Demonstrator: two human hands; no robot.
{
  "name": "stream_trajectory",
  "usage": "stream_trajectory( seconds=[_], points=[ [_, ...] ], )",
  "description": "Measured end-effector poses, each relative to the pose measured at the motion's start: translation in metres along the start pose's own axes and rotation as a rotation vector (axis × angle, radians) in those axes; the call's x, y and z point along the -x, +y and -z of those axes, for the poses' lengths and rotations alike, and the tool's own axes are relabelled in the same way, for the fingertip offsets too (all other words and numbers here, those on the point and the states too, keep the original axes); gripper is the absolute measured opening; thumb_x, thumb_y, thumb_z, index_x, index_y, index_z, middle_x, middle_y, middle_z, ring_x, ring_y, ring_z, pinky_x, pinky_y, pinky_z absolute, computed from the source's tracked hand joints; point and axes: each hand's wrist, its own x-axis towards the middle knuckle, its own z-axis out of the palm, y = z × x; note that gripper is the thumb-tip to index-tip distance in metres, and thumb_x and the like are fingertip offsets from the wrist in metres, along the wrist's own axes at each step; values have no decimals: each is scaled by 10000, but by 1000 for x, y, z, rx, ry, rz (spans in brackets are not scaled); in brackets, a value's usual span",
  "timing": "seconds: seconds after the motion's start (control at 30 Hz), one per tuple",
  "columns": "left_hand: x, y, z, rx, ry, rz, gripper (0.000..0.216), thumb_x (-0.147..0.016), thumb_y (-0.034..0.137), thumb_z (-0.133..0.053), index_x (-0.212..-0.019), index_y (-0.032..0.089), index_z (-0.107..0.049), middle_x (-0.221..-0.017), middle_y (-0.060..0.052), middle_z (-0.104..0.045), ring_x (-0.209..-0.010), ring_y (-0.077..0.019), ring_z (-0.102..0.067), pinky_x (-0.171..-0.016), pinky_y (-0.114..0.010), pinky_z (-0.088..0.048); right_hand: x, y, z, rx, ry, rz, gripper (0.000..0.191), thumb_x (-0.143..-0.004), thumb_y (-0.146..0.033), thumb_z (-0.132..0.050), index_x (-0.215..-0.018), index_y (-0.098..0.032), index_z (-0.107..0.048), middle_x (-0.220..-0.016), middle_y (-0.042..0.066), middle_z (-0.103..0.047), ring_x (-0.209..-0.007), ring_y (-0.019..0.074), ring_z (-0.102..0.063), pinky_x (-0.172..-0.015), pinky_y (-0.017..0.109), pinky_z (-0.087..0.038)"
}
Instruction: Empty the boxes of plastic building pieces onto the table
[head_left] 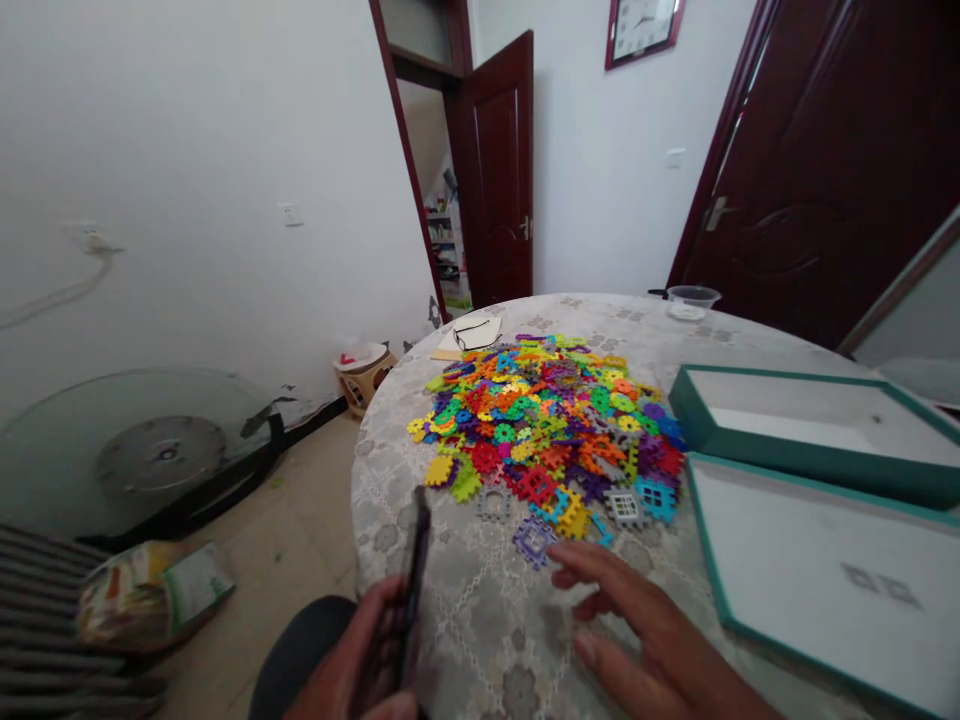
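Note:
My left hand (pixel 371 655) is closed round a dark phone (pixel 415 575), held edge-up over the near left edge of the round table (pixel 450 590). My right hand (pixel 645 640) lies flat on the patterned cloth with its fingers stretched out and apart, holding nothing. Its fingertips rest just short of a purple square piece (pixel 533 540). Beyond it spreads a large pile of coloured plastic interlocking pieces (pixel 551 420) in the middle of the table.
A teal open box (pixel 810 430) and its lid (pixel 817 580) lie at the right. Glasses on a notebook (pixel 471 335) and a clear bowl (pixel 691 300) sit at the far side. A glass turntable (pixel 142 450) leans on the left wall.

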Motion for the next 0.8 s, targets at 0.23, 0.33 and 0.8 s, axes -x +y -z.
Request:
stream_trajectory(
  seconds=[0.23, 0.33, 0.8],
  points=[
    [-107, 142, -81, 522, -270, -586, 587, -812, 485, -720, -1289, 201, -528, -1265, -147, -685, -1175, -314, -656, -1013, -433, -519, -101, 7, -1, -483, 392, 105, 519, -937, -515, -715, -1421, -343, -639, -1420, 70, -659, -1303, 292, -617, -1083, 485, -520],
    [-140, 170, -102, 436, -229, -638, 588, -794, 423, -767, -1273, 184, -524, -1233, -142, -690, -1150, -308, -663, -1013, -428, -507, -131, 30, 11, -639, 516, 142, 471, -905, -507, -751, -1325, -300, -700, -1340, 44, -711, -1263, 264, -644, -1104, 456, -510],
    [-171, 160, -102, 494, -386, -600, 698, -813, 566, -776, -1377, 222, -551, -1133, -81, -698, -862, -243, -693, -655, -313, -569, -128, 60, 17, -870, 540, 24, 304, -806, -346, -794, -1075, -206, -771, -1075, 54, -803, -1123, 295, -713, -969, 428, -590]
  ],
)
